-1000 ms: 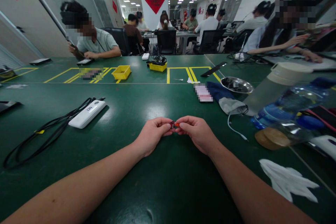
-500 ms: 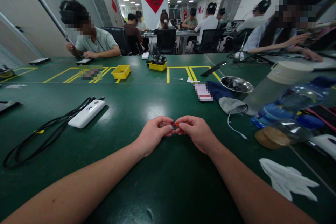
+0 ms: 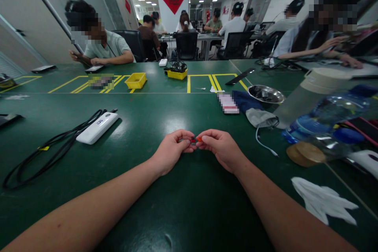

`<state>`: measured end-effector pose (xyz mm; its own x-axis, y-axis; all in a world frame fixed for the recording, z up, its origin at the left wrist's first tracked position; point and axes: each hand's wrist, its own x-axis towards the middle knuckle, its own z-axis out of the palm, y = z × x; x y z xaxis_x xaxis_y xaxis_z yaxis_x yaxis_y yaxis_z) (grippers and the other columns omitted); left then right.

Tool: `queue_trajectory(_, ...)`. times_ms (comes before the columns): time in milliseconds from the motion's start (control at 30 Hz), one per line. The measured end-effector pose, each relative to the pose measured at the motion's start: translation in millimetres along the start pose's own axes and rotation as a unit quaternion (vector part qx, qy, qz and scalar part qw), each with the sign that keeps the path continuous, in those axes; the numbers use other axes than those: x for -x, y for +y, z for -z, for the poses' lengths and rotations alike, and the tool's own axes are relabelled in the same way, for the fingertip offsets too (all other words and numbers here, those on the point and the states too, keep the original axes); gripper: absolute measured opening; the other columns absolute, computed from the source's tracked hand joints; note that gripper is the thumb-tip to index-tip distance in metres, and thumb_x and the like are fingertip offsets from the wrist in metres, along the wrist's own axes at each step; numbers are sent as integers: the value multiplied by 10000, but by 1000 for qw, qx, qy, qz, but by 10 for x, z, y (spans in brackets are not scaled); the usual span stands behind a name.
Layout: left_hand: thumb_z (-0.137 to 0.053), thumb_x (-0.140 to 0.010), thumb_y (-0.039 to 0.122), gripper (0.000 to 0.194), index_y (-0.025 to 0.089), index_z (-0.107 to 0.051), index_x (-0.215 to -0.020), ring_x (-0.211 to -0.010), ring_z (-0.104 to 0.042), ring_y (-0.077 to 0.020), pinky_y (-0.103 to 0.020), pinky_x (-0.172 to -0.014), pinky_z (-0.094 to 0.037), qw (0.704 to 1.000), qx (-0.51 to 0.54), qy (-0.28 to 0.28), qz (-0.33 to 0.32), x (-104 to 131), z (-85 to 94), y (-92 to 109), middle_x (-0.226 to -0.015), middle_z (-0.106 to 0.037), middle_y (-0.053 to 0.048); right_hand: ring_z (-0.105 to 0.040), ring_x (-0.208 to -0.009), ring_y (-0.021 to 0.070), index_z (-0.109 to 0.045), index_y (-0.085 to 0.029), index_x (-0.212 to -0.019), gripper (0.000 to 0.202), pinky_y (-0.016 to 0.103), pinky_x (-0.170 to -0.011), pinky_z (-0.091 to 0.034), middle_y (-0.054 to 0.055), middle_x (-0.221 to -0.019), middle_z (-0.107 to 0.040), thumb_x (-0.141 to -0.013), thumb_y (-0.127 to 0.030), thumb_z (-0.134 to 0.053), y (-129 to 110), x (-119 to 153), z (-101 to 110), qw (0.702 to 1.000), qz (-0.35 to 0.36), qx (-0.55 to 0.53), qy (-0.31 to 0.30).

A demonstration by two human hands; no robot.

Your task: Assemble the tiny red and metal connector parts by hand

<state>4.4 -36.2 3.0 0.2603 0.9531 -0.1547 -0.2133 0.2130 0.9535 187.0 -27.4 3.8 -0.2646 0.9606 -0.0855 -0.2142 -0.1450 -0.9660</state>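
One red piece (image 3: 193,141) pinched in left hand (image 3: 171,150), just beside orange piece (image 3: 199,139) pinched in right hand (image 3: 222,147)

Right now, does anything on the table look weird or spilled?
I see no spill. The crumpled white tissue or cloth lies loose beside the right forearm, looking messy. The clear, blue-tinted plastic bottle seems to lean, perhaps just lens stretch. The small orange piece in the right fingers is too small to check for damage.
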Motion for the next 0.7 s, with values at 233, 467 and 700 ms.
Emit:
queue_trajectory(233,-656,-812,192,189,157,-649,-997,-820,-653,-133,-268,-786,-511,1000,-3,-17,-4,19,7,32,-939,-684,-60,-681,-764,172,-730,-159,-836,120,360,-793,-533,64,-813,-728,-750,-242,-715,-4,-6,12,1000,-15,-24,-8)
queue_trajectory(467,-705,-751,157,259,164,-636,-1000,-770,-648,-126,-268,-755,-495,998,-55,-17,-24,53,-11,54,-905,-669,-39,-679,-739,167,-719,-161,-833,129,342,-752,-529,48,-780,-723,-725,-230,-738,2,-2,8,1000,-7,11,-10)
queue_trajectory(700,-661,-790,128,285,174,-586,-1060,-832,-687,-152,-256,-740,-531,1000,8,-30,-4,23,1,41,-899,-671,-45,-690,-733,171,-693,-169,-862,149,319,-712,-514,29,-789,-710,-733,-227,-737,31,-6,8,1000,11,14,-25)
